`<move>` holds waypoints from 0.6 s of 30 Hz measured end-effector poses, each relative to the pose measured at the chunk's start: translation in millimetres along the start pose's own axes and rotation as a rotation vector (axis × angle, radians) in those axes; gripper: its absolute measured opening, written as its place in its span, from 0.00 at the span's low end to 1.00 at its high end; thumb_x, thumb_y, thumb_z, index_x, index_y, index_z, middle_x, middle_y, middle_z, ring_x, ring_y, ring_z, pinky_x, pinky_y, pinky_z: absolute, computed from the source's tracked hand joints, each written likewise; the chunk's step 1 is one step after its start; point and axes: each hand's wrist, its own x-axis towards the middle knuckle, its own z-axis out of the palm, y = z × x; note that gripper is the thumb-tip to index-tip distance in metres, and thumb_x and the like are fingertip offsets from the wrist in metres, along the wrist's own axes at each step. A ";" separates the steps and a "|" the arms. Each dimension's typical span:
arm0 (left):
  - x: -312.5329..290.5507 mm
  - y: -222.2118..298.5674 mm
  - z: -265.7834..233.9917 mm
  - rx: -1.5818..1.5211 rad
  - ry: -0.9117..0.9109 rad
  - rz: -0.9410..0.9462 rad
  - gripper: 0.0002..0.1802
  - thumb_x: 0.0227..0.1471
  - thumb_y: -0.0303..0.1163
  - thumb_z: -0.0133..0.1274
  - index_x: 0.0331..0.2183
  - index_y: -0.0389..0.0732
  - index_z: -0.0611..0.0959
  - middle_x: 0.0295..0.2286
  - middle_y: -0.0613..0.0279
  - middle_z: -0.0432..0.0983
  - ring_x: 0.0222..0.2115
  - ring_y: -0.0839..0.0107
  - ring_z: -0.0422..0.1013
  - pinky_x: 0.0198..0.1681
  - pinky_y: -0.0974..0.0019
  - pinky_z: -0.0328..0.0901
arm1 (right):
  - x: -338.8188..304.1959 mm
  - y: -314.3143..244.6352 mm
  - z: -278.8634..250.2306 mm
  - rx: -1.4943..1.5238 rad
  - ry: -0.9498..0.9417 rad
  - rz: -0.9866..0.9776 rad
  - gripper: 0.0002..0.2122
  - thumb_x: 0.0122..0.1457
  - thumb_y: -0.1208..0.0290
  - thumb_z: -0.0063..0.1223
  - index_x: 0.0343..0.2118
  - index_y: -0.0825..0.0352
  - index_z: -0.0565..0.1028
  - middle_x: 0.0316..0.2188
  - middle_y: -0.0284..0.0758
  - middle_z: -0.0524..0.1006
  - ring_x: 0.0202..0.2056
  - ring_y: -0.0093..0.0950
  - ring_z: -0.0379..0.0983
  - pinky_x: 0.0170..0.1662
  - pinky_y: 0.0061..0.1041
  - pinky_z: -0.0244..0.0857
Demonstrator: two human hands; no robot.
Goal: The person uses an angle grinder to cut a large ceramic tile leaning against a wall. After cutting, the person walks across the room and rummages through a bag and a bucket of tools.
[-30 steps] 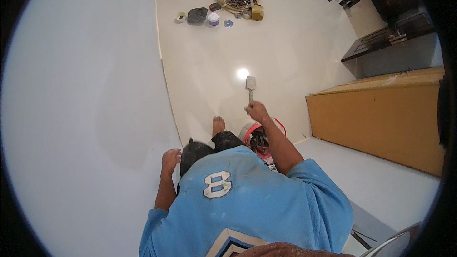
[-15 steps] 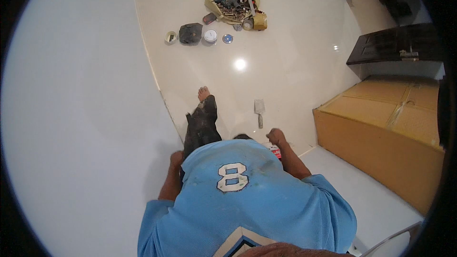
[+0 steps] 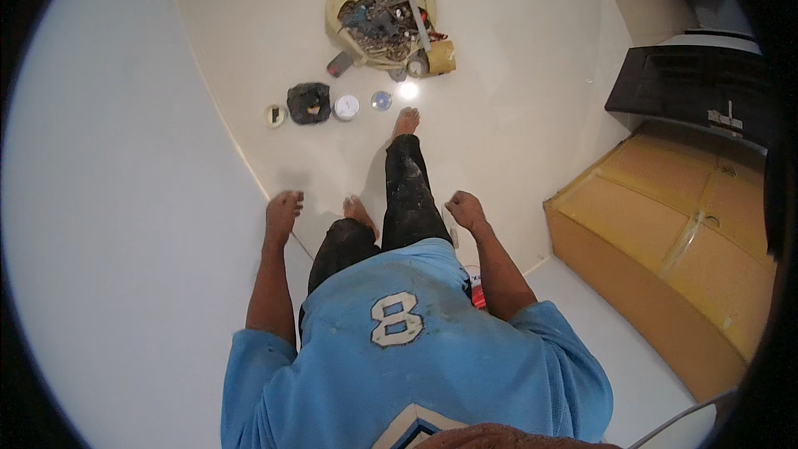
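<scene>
At left of centre in the frame my left hand (image 3: pixel 285 214) hangs before the pale wall (image 3: pixel 125 199), fingers slightly bent and a little apart. Right of centre, my right hand (image 3: pixel 465 208) has its fingers curled inward; I can't tell if they close on anything. Just below it a narrow grey handle (image 3: pixel 454 237) shows beside my trouser leg (image 3: pixel 406 191), the rest hidden. Lower, a red-and-white container (image 3: pixel 477 293) peeks out by my forearm. At upper centre sits a tan bag (image 3: pixel 336 8) full of tools.
</scene>
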 end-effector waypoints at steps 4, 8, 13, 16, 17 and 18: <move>50.5 23.4 36.4 0.056 -0.032 -0.101 0.21 0.66 0.43 0.54 0.44 0.35 0.89 0.35 0.53 0.86 0.35 0.65 0.80 0.43 0.61 0.74 | 148.9 -52.9 -31.4 -0.073 -0.047 -0.037 0.15 0.59 0.59 0.62 0.37 0.70 0.82 0.38 0.50 0.84 0.43 0.50 0.82 0.49 0.46 0.74; 143.8 86.9 83.0 0.411 -0.078 0.127 0.17 0.63 0.40 0.58 0.42 0.36 0.90 0.37 0.44 0.84 0.41 0.52 0.80 0.49 0.54 0.72 | 275.6 -98.5 -43.0 -0.047 0.006 -0.109 0.14 0.60 0.62 0.61 0.39 0.70 0.81 0.40 0.52 0.84 0.46 0.52 0.81 0.52 0.49 0.74; 371.9 134.2 146.9 0.767 0.048 0.600 0.19 0.57 0.43 0.64 0.46 0.42 0.89 0.57 0.36 0.74 0.61 0.38 0.66 0.67 0.41 0.58 | 439.9 -135.4 -38.4 0.003 0.017 -0.078 0.13 0.60 0.65 0.58 0.40 0.71 0.80 0.40 0.53 0.83 0.45 0.54 0.81 0.51 0.51 0.74; 524.6 205.0 205.7 0.892 0.167 0.729 0.18 0.54 0.42 0.64 0.46 0.51 0.91 0.67 0.36 0.60 0.69 0.29 0.51 0.69 0.32 0.52 | 529.4 -148.2 -43.2 0.052 0.095 -0.042 0.11 0.60 0.67 0.58 0.39 0.70 0.80 0.39 0.53 0.84 0.44 0.54 0.81 0.50 0.51 0.74; 580.3 215.6 209.5 1.093 0.197 0.776 0.24 0.54 0.49 0.66 0.50 0.51 0.90 0.68 0.36 0.58 0.71 0.33 0.48 0.67 0.32 0.54 | 559.0 -159.1 -40.2 0.058 0.140 -0.069 0.10 0.60 0.68 0.58 0.39 0.68 0.80 0.38 0.52 0.83 0.43 0.54 0.81 0.48 0.51 0.74; 626.0 229.3 218.1 1.133 0.225 0.827 0.23 0.53 0.49 0.66 0.48 0.51 0.91 0.68 0.37 0.58 0.71 0.33 0.50 0.66 0.31 0.56 | 580.9 -167.7 -34.6 0.076 0.155 -0.093 0.10 0.60 0.67 0.60 0.38 0.69 0.79 0.37 0.51 0.83 0.42 0.53 0.81 0.48 0.49 0.74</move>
